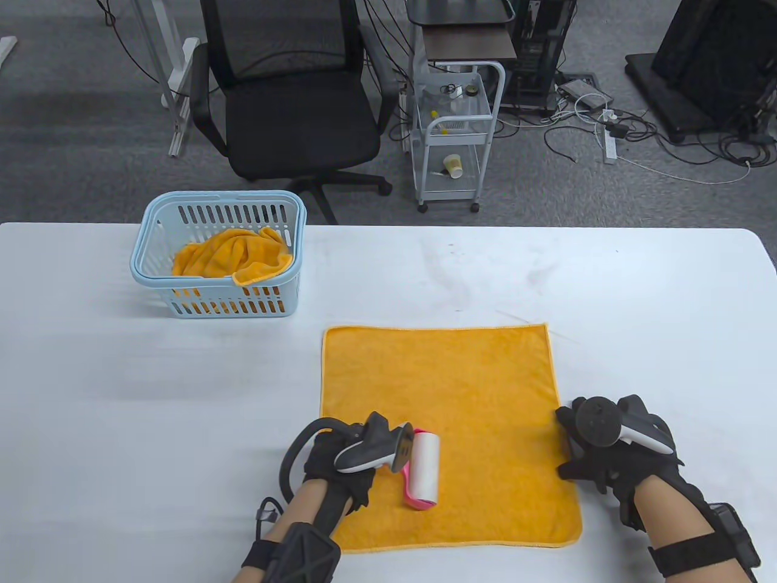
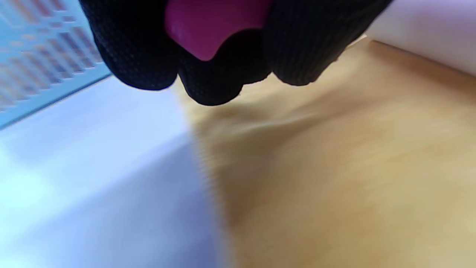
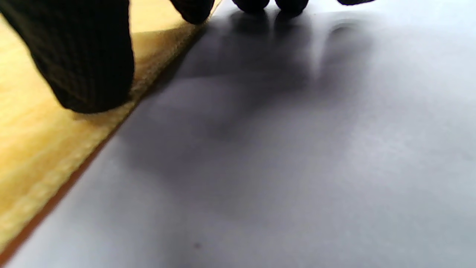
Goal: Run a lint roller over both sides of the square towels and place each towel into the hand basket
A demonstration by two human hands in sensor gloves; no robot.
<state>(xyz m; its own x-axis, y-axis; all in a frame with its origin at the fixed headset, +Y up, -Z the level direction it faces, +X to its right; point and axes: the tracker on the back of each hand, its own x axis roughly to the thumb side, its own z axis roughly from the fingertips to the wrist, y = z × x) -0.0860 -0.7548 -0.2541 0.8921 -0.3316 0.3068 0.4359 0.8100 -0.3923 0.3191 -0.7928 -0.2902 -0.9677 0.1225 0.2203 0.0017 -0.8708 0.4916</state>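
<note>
An orange square towel [image 1: 449,425] lies flat on the white table [image 1: 637,291]. My left hand [image 1: 349,464] grips the pink handle [image 2: 212,26] of a lint roller [image 1: 423,466], whose white roll lies on the towel's near left part. In the left wrist view my gloved fingers [image 2: 134,48] curl round the handle above the towel [image 2: 334,167]. My right hand [image 1: 598,449] lies spread at the towel's right edge. Its thumb [image 3: 89,67] presses the towel's hem [image 3: 48,149]; the other fingertips [image 3: 253,4] touch the table. A second orange towel [image 1: 234,258] lies crumpled in the light blue basket [image 1: 182,285].
The basket stands at the table's far left. Beyond the far edge are a black office chair [image 1: 291,109], a white wheeled cart [image 1: 455,133] and cables on the floor. Bare table [image 3: 297,149] extends right of the towel.
</note>
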